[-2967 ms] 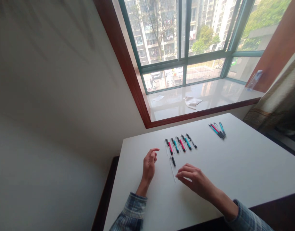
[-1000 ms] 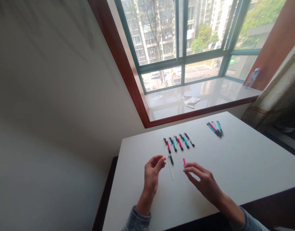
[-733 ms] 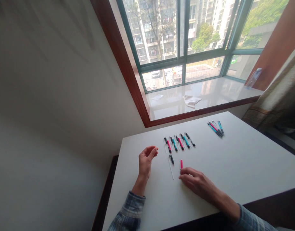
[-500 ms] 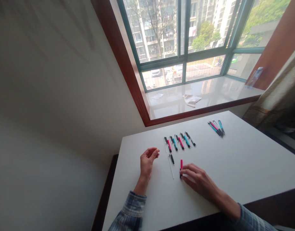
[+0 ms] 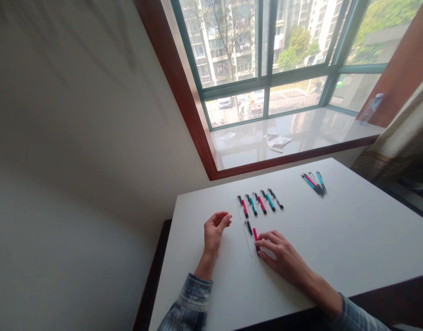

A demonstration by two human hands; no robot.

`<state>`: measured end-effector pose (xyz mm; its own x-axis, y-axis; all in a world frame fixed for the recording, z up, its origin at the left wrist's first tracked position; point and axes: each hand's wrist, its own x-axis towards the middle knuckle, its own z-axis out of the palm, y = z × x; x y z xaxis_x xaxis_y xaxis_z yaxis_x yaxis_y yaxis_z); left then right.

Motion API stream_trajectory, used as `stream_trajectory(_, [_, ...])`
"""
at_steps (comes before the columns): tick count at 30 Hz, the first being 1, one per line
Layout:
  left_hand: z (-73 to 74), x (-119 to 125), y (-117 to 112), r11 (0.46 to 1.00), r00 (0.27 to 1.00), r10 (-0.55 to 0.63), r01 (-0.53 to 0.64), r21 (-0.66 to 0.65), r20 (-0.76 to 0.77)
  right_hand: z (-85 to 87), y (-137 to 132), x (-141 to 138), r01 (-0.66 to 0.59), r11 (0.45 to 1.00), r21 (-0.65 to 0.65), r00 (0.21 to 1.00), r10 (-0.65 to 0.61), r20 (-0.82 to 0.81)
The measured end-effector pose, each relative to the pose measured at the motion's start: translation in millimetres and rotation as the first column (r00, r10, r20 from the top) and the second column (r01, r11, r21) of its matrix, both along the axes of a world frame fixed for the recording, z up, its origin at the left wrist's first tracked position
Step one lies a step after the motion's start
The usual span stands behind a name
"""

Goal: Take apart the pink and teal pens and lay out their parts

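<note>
1. The left hand (image 5: pixel 214 232) lies on the smooth white table (image 5: pixel 352 239), loosely curled and holding nothing; a plaid cloth sleeve (image 5: pixel 188 308) is cut off by the frame's bottom edge.
2. Just right of that hand lie a short black pen part (image 5: pixel 249 227) and a thin clear stick (image 5: pixel 247 242).
3. Further right, a glossy pink pen (image 5: pixel 255 236) lies touching the right hand's fingertips (image 5: pixel 260 246), which hide its lower end.
4. The right hand (image 5: pixel 282 259) is curved, fingers together; whether it grips, I cannot tell.
5. Beyond both hands, slim pens (image 5: pixel 261 203) lie in a row; a pen bundle (image 5: pixel 313 184) sits further right.
</note>
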<state>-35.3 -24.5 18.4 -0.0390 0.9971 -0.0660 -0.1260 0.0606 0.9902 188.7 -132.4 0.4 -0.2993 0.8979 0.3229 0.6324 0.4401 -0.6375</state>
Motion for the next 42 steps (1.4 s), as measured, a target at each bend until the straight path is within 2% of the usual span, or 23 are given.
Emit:
stream_trajectory(28, [2.3,1.7,-3.6,0.998,0.998,-0.057,0.058,0.019,-0.038,-1.9,3.0,-3.4,0.009,1.000,-0.004,1.000,-0.009,-0.013])
stream_trajectory(32, [2.6,1.9,-4.4,0.995,0.995,-0.093,0.093,0.023,-0.030,9.6,-1.8,-5.8,0.026,0.999,-0.021,0.995,-0.028,-0.097])
stream_trajectory(37, [8.0,4.2,-8.3,0.984,0.984,-0.177,0.178,0.024,-0.024,42.0,-5.2,-8.1,0.012,1.000,-0.027,0.968,-0.019,-0.249])
stream_trajectory(40, [13.2,6.9,-12.7,0.968,0.968,-0.248,0.249,0.024,-0.024,58.8,8.2,-4.9,0.023,1.000,0.004,0.957,-0.021,-0.290])
stream_trajectory(42, [16.3,8.4,-16.0,0.956,0.956,-0.292,0.293,0.029,-0.030,63.6,23.4,-2.8,0.041,0.999,0.033,0.952,-0.029,-0.305])
